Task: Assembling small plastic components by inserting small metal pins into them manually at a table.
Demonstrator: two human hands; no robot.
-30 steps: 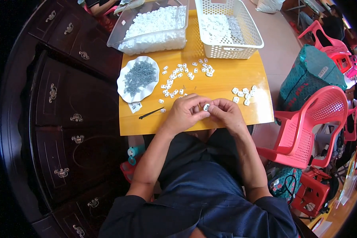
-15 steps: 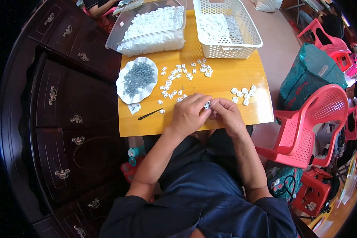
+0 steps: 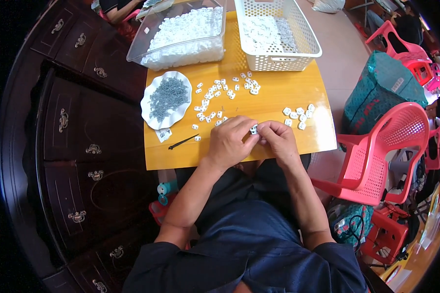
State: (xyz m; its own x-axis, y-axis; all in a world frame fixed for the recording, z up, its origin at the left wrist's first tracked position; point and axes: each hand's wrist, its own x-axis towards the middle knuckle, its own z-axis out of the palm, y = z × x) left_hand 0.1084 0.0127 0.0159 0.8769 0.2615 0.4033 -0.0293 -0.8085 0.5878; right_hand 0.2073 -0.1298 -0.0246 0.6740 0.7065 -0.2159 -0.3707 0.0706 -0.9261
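Observation:
Over the near edge of the table, my left hand [image 3: 230, 141] pinches a small white plastic piece [image 3: 253, 129] with dark holes between thumb and fingers. Against the piece's right side, the thumb and forefinger of my right hand [image 3: 279, 140] are pressed together. Anything else inside that pinch is hidden. Many loose white two-holed pieces [image 3: 219, 88] lie scattered beyond my hands, and a smaller group [image 3: 298, 116] sits to the right. A thin black pointed tool [image 3: 184, 141] lies left of my left hand. The white wavy-rimmed plate [image 3: 148, 108] holds a heap of grey screws [image 3: 168, 99].
At the table's far side stand a clear plastic bin [image 3: 141, 54] of white parts and a cream perforated basket [image 3: 284, 64] of white and grey parts. A dark drawer cabinet [image 3: 83, 146] borders the left. To the right are a pink chair [image 3: 376, 151] and a green bag [image 3: 376, 93].
Both hands stay together at the same place, and the white piece has turned slightly between the fingers. The view has shifted a little.

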